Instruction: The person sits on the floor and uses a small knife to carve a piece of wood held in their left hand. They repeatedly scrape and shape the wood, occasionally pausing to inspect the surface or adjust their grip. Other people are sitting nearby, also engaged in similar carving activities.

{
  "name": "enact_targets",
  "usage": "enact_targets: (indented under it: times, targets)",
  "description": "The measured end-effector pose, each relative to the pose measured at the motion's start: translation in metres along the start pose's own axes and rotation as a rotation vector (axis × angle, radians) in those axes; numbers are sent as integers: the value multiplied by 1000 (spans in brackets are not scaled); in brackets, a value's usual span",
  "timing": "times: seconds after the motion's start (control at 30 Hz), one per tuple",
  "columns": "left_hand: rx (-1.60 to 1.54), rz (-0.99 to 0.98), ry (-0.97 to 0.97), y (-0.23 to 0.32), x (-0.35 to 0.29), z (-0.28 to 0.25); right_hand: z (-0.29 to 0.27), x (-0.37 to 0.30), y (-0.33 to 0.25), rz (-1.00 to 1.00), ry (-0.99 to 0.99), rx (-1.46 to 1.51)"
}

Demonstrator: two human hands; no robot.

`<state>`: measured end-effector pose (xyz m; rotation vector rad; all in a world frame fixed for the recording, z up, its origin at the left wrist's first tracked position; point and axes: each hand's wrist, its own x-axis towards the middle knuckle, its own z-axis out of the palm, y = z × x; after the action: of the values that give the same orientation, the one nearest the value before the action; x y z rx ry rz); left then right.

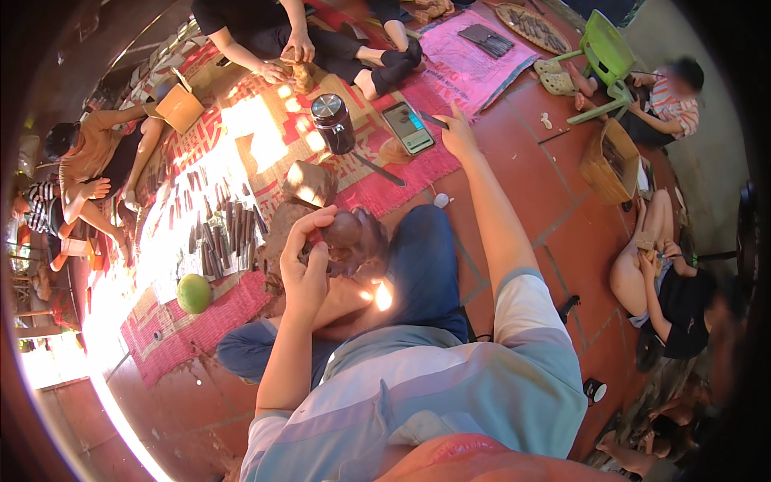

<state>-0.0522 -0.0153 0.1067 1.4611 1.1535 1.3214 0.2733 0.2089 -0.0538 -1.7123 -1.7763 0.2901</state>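
My left hand (pixel 303 269) is closed around the near side of a rounded, dark brown carved wood piece (pixel 357 241), held above my crossed legs. Stretched forward, my right hand (pixel 460 138) grips a thin, dark-bladed carving tool (pixel 434 120) whose handle is mostly hidden in the fingers. Just left of that tool lies a lit smartphone (pixel 409 128) on the mat. A long flat chisel (pixel 379 170) rests on the mat between the phone and the wood piece. Beyond my left hand sits a rough wood block (pixel 310 183).
A black jar with a metal lid (pixel 332 126) stands on the patterned mat (pixel 365 197). Several dark tools (pixel 229 233) lie in rows at left, near a green round fruit (pixel 194 294). Other people sit around, one by a green chair (pixel 604 52). A box (pixel 608 173) stands at right.
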Motion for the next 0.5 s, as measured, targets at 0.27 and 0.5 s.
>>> enact_targets:
  times: [0.27,0.5]
  targets:
    - [-10,-21,-13,-4,0,-3,31,21,7,-9,-115,-70]
    - [5,15,-29,-6,1,-3,30,24,9,26,-168,-94]
